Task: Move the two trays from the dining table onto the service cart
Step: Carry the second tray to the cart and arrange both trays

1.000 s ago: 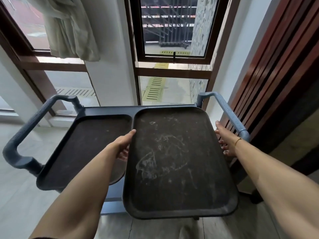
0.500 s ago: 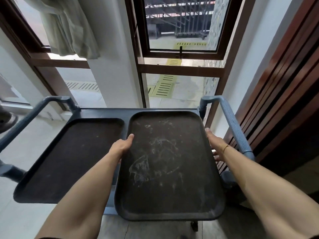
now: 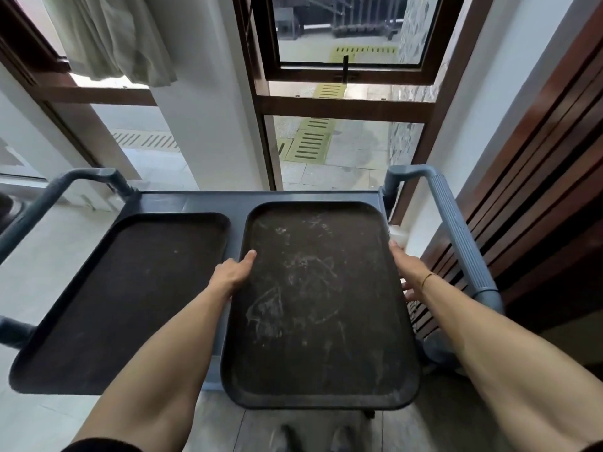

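Right tray (image 3: 321, 298), dark, scuffed with pale scratches, on right half of service cart (image 3: 195, 200) top, near end overhanging cart edge toward viewer. Held by both long sides. Left hand (image 3: 232, 273) on left rim: thumb laid along top of rim, other fingers hidden under tray, spread or together cannot tell. Right hand (image 3: 409, 272) on right rim: thumb on rim edge, fingertips (image 3: 408, 295) poking out below rim, curled under tray, loosely apart. Thin gold bracelet (image 3: 426, 279) at right wrist. Left tray (image 3: 124, 298), same dark kind, flat on left half of cart, just beside right tray, narrow gap between, untouched. Grey-blue cart handles: left handle (image 3: 49, 197) and ribbed right handle (image 3: 456, 233) flanking trays. Beyond cart: window frame (image 3: 346, 107), pale curtain (image 3: 111, 37) upper left, wooden slat wall (image 3: 538, 177) at right. Shoe tips (image 3: 316, 437) below tray on floor.
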{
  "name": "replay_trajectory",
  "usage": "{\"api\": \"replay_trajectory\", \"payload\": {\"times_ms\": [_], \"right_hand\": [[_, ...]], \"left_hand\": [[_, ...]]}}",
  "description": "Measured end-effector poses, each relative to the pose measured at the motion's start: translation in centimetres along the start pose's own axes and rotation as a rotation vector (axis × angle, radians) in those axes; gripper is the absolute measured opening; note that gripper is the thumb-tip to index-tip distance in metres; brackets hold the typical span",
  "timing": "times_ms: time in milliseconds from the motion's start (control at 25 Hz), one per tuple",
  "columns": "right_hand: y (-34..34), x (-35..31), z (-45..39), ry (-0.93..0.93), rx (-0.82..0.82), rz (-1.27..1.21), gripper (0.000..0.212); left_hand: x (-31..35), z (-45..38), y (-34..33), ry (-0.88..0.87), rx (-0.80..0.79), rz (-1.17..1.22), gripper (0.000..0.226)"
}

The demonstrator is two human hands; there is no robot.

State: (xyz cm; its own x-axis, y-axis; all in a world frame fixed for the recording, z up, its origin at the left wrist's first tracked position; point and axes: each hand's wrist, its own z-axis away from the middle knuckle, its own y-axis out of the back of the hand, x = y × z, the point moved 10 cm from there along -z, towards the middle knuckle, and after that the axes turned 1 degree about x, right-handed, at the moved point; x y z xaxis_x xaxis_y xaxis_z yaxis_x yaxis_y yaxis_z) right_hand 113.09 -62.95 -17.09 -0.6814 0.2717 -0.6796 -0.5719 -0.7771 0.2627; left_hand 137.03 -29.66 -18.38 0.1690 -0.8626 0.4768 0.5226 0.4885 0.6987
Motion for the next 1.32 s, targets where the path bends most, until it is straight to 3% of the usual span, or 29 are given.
{"api": "replay_trajectory", "payload": {"times_ms": [360,720,1040,1320], "right_hand": [[0.2,0.9,-2.5,0.005,0.113,0.041,0.077],[0.9,0.4,-3.6,0.05,0.267,0.337,0.074],[-0.3,0.3,-3.5,0.047,0.277,0.607,0.071],[-0.6,-0.7,-2.6,0.171,0.277,0.77,0.066]], "left_hand": [[0.3,-2.0,-1.8,-0.007,-0.07,-0.022,0.086],[-0.3,-2.5,-3.4,0.026,-0.088,-0.008,0.087],[0.1,-1.9,-3.5,0.004,-0.075,-0.105,0.085],[0.0,-1.1,-2.8,-0.032,-0.031,-0.184,0.084]]}}
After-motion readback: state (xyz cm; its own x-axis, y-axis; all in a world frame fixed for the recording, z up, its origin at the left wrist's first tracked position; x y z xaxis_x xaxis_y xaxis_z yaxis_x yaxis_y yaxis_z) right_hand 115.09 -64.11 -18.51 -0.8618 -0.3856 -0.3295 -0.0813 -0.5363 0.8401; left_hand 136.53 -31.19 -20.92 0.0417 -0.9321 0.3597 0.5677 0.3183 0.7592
